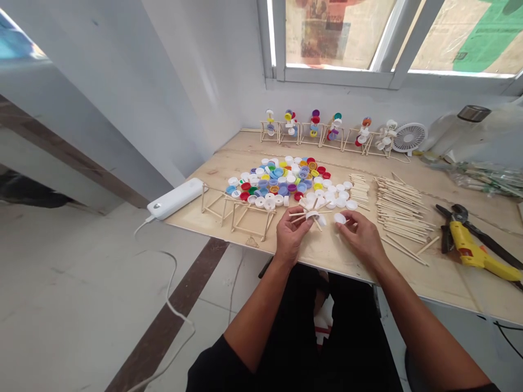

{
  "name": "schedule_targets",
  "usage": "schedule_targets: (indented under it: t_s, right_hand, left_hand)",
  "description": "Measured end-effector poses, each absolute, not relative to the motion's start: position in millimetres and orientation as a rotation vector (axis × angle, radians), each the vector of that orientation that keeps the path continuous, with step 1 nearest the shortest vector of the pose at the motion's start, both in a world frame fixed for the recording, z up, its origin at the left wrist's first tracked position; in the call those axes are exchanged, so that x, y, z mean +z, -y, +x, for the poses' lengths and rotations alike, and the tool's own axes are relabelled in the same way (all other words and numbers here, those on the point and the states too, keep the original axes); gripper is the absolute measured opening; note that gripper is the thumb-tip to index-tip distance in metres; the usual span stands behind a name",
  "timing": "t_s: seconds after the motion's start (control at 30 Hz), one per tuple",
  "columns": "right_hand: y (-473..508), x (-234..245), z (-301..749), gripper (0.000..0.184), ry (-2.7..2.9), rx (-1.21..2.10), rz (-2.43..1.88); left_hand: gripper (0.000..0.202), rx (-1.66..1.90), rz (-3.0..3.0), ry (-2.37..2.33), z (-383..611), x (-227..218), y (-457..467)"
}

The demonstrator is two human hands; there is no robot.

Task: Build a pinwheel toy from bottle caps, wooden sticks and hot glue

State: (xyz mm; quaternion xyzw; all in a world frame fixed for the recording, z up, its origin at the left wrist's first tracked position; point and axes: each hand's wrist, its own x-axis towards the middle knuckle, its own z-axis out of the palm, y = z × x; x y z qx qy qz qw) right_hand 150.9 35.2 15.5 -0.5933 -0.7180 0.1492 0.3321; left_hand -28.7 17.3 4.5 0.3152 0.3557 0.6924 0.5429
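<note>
Head: cap [339,218] between right fingertips [345,233]

There are six cap wheels [315,120], two bare frames [268,225], one spoked hub [312,215].

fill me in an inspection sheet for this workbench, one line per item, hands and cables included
Surface: pale wooden tabletop, well covered with parts.
Job's things: piled multicoloured caps; loose sticks; open stick frames at the front left; six cap-and-stick assemblies along the back.
Clutter: yellow glue gun beside black-handled pliers; small fan; clear bottle.
Hands: left hand holds a white hub with sticks radiating; right hand pinches a white cap.
Cables: white cable runs from the white device at the left table edge onto the floor.
Surroundings: covered window behind; pale tiled floor.
</note>
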Motion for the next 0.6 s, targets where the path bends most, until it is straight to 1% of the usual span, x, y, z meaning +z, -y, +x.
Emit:
schedule_targets:
  t_s: [0.07,0.13,0.3,0.6]
  right_hand:
    - [-33.3,21.4,154.4,0.034,1.775,0.507,-1.488]
    - [-30.3,28.7,155.4,0.035,1.741,0.539,-1.425]
    - [-25.2,41.3,149.0,0.035,1.819,0.479,-1.327]
    - [-34.6,39.7,144.5,0.035,1.953,0.45,-1.223]
  left_hand:
    - [0.039,1.644,0.744,-0.836,-28.6,5.5,-17.0]
    - [0.039,1.644,0.74,-0.833,-28.4,6.5,-16.6]
    - [0.038,1.622,0.743,-0.826,-28.1,6.4,-16.1]
    - [0.039,1.599,0.779,-0.833,-28.8,4.0,-16.6]
